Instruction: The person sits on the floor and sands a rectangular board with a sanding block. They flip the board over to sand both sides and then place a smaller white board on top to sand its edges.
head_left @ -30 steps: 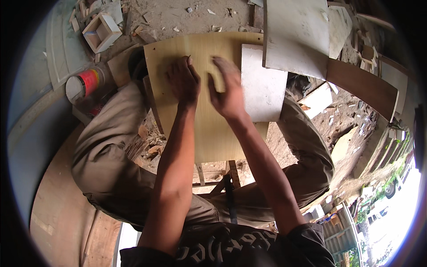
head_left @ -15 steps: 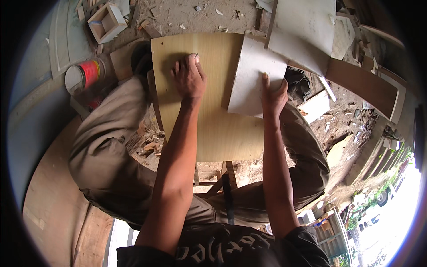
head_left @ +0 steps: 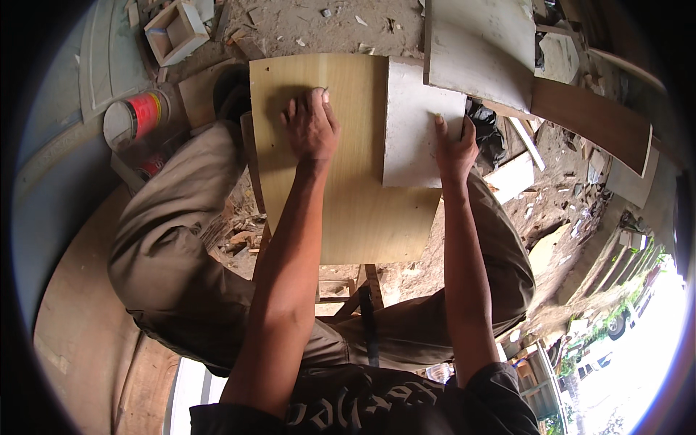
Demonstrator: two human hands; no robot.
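A light yellow wooden board (head_left: 348,217) lies between my knees, with a few small dark marks on its face. My left hand (head_left: 310,129) rests on its upper left part, fingers curled and closed. A tiny dark tip shows by its thumb; what it belongs to I cannot make out. My right hand (head_left: 457,148) grips the right edge of a white panel (head_left: 413,130), thumb on top and fingers around the side. This panel overlaps the right part of the yellow board. Another white panel (head_left: 482,51) and a long brown board (head_left: 594,119) adjoin it at the far right.
A small open wooden box (head_left: 176,32) lies at the far left. Nearer stands a tub with a red label (head_left: 145,114). Wood scraps and debris litter the dirt floor (head_left: 348,29). Part of a wooden stand (head_left: 370,279) shows beneath the yellow board.
The white panel has turned and now sits straighter on the yellow board. The far white panel has shifted left with it. My right hand has moved slightly right; my left has hardly moved.
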